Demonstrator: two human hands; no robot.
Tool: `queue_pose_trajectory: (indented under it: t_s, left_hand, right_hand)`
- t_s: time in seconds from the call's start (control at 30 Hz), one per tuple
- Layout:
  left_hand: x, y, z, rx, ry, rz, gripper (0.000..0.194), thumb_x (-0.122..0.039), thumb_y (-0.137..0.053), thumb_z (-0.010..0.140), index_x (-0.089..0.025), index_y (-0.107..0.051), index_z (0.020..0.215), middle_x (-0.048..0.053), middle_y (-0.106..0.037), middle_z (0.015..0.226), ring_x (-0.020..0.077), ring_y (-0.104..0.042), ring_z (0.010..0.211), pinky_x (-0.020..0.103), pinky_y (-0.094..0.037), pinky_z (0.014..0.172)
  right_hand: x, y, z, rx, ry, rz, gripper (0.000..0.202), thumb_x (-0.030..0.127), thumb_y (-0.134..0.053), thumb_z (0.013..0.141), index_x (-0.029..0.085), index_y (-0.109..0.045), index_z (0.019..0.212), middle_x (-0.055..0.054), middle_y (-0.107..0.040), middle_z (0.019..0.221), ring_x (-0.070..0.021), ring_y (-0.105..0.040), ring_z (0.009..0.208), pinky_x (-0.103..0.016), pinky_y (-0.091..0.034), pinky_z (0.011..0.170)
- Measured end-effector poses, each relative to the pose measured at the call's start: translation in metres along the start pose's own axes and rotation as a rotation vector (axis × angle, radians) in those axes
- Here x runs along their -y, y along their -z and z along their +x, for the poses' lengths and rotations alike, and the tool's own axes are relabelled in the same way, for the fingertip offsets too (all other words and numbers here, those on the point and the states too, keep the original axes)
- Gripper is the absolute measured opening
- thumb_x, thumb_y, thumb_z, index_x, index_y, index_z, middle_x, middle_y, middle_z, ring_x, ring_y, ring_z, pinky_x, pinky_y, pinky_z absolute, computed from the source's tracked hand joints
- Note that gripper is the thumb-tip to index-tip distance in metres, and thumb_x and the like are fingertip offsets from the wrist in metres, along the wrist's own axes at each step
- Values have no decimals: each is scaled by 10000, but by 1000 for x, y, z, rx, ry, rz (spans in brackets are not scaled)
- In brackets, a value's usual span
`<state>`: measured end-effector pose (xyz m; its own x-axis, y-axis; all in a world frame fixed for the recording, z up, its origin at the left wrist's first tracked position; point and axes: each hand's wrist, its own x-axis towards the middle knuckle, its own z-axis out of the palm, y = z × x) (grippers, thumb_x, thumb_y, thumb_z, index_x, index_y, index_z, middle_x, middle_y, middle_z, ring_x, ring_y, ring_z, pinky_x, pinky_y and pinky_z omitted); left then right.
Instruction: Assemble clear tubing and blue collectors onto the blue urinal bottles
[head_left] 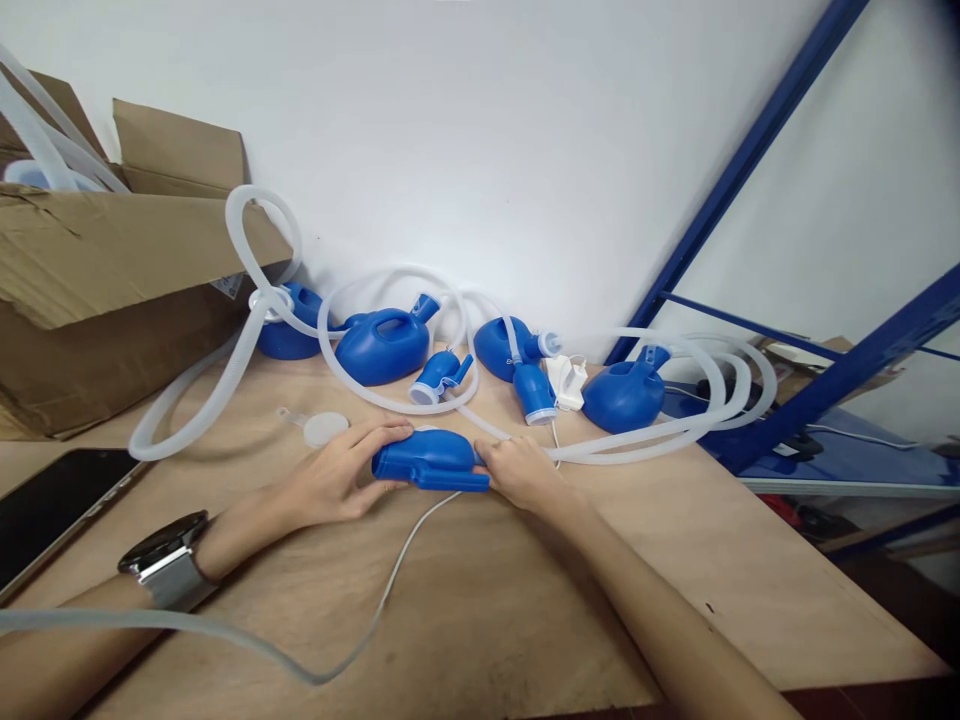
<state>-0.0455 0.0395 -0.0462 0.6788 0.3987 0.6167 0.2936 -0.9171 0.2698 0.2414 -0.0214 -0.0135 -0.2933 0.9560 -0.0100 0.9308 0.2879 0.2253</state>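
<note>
Blue funnel piece (427,456) held level over mid-table (480,600), between front edge and bottles (386,350) along the back; left hand's (346,477) fingers part-spread gripping the wide end, right hand's (523,472) bunched tight at the narrow end, likely against twist.

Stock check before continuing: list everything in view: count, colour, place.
Bench: 1, light wood, centre
Wall: 1, white, behind
Cardboard box: 1, brown, left
Jugs: 4, blue, along wall
Small parts: 3, blue, two by jugs, one held
Tubing: several, translucent white, box and bench
Round cap: 1, translucent, left of held part
Plug adapter: 1, white, beside rightmost jug
Rack: 1, blue, right, holding items
Cables: count unclear, pale, foreground and rack
Phone-like device: 1, black, left edge
Watch: 1, grey strap, left wrist
Left hand: 1, bare, on held part
Right hand: 1, bare, same part
</note>
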Motion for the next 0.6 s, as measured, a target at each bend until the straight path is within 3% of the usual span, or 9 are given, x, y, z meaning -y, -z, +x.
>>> queue_pose_trajectory:
  t_s: [0.1, 0.17, 0.27, 0.43, 0.6]
  left_hand:
    - [11, 5, -3, -4, -145, 75, 433, -176, -503, 930, -266, -560, 1350, 112, -629, 1398, 251, -632, 1290, 408, -603, 1029]
    - [19, 7, -5, -94, -180, 115, 438, -159, -502, 929, -276, -540, 1349, 113, -622, 1403, 253, -618, 1309, 419, -600, 1030]
    - [24, 5, -5, -206, -59, 128, 429, -277, -586, 946, -250, -491, 1363, 125, -629, 1389, 256, -650, 1255, 427, -602, 1016]
    - [28, 4, -3, -188, 110, 231, 498, -503, -688, 890, -230, -573, 1290, 106, -710, 1242, 301, -698, 1133, 454, -584, 980]
    - [37, 9, -5, -207, 231, 264, 568, -579, -635, 889, -200, -535, 1300, 125, -714, 1198, 308, -709, 1079, 435, -581, 922]
  right_hand:
    - [-18, -3, -4, -21, 22, -20, 368, 446, -507, 1060, 179, -730, 942, -132, -758, 840, -268, -718, 757, -313, -389, 627]
    - [-33, -2, -10, -44, -12, -25, 436, 438, -470, 1077, 171, -711, 830, -126, -738, 788, -239, -694, 711, -305, -360, 619]
    - [-52, 7, -18, -167, -111, 43, 442, 452, -427, 1092, 176, -658, 835, -100, -724, 804, -224, -673, 740, -306, -293, 614]
    - [-85, 25, -25, -308, -421, 133, 436, 622, -505, 1013, 198, -593, 960, -58, -717, 837, -246, -668, 786, -299, -255, 603]
    - [-145, 23, -46, -324, -671, 81, 337, 467, -498, 1024, 199, -589, 1207, -125, -711, 1156, -294, -676, 994, -312, -352, 661]
